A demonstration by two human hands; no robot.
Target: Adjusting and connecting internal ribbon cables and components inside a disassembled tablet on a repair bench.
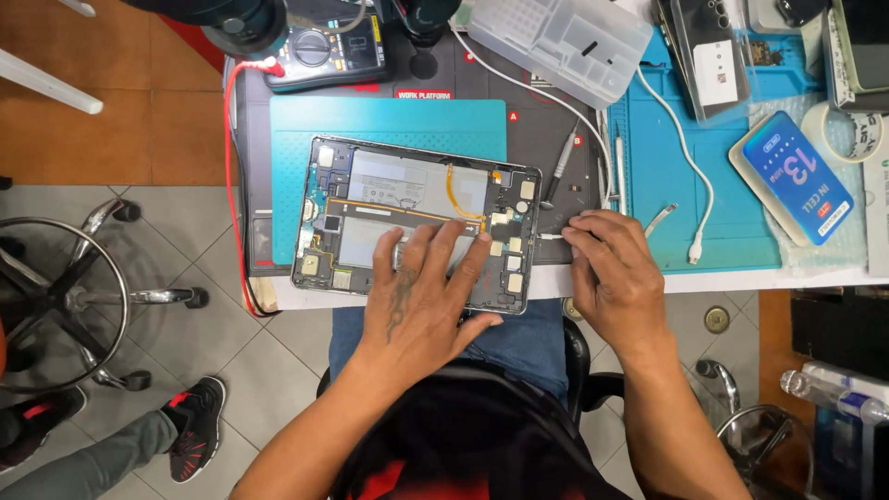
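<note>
Looking from the left, we see the opened tablet [417,222] lying on the tabletop [704,278], partly on a teal mat [389,120], its near edge sticking out past the tabletop's edge. Our left hand [421,292] lies spread flat on it. Pushing too hard could crack the thin parts or tip it off. Our right hand [616,268] pinches a small tool [552,236] beside the tablet; a slip could scratch the insides.

Head view, straight down, near workbench [574,278]
</note>
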